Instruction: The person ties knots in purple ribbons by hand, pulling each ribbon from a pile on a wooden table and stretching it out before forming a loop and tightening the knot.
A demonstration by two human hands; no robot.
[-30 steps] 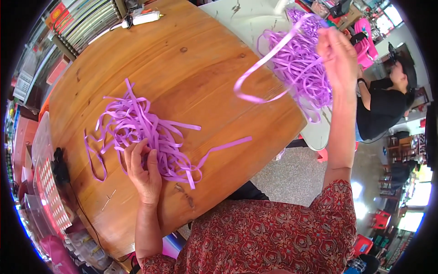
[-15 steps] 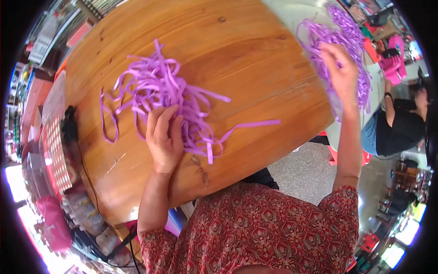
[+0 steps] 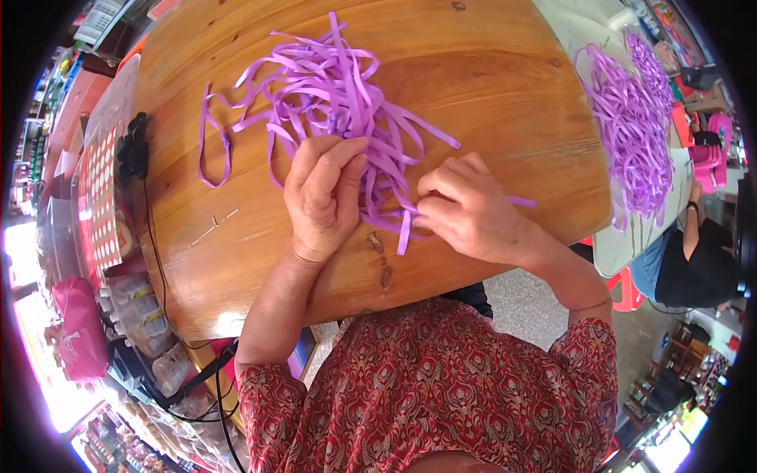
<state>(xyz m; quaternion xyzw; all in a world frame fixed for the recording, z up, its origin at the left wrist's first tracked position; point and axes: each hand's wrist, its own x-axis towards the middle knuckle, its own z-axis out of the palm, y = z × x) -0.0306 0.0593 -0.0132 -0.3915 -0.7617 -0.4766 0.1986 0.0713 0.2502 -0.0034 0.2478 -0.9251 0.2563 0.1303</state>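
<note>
- Head view: a loose tangle of flat purple plastic strips (image 3: 339,102) lies on a glossy round wooden table (image 3: 489,87), curling and looping, thin as ribbon.
- The left hand (image 3: 322,197) rests on the near edge of the tangle, fingers bent down, pressing strips against the wood.
- The right hand (image 3: 465,209) pinches strip ends just beside it, fingertips closed on them.
- A second heap of purple strips (image 3: 631,118) lies on a pale table (image 3: 615,244) to the right, partly cut off.
- Bottles (image 3: 138,315) at lower left are blurred.
</note>
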